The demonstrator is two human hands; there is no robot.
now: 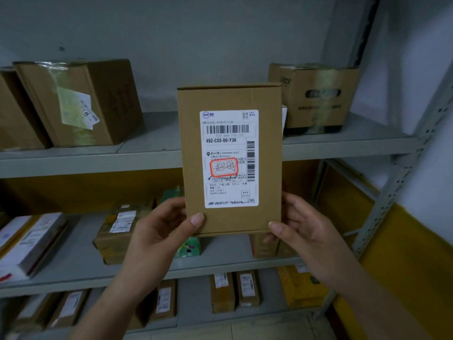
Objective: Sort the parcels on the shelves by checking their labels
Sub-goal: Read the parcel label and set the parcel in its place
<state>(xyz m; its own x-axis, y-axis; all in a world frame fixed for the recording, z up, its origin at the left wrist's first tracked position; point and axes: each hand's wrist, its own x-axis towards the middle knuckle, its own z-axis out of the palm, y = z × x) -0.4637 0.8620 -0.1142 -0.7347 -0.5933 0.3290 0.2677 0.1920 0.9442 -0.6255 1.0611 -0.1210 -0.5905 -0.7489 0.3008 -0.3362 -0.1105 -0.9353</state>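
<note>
I hold a flat brown cardboard parcel (193, 148) upright in front of the shelves, its white shipping label (230, 143) facing me. The label carries barcodes, the code 492-C55-00-Y36 and a red-framed handwritten stamp. My left hand (161, 229) grips the parcel's lower left corner, thumb on the front face. My right hand (299, 229) grips the lower right corner, thumb on the front too. The parcel hides part of the upper and middle shelves behind it.
A grey metal shelf rack (152, 155) holds parcels: a large taped box (81, 101) at upper left, a box with a handle slot (316, 96) at upper right, taped parcels (117, 231) and white packets (29, 241) on the middle shelf, several labelled boxes (232, 290) below. A shelf upright (397, 182) stands right.
</note>
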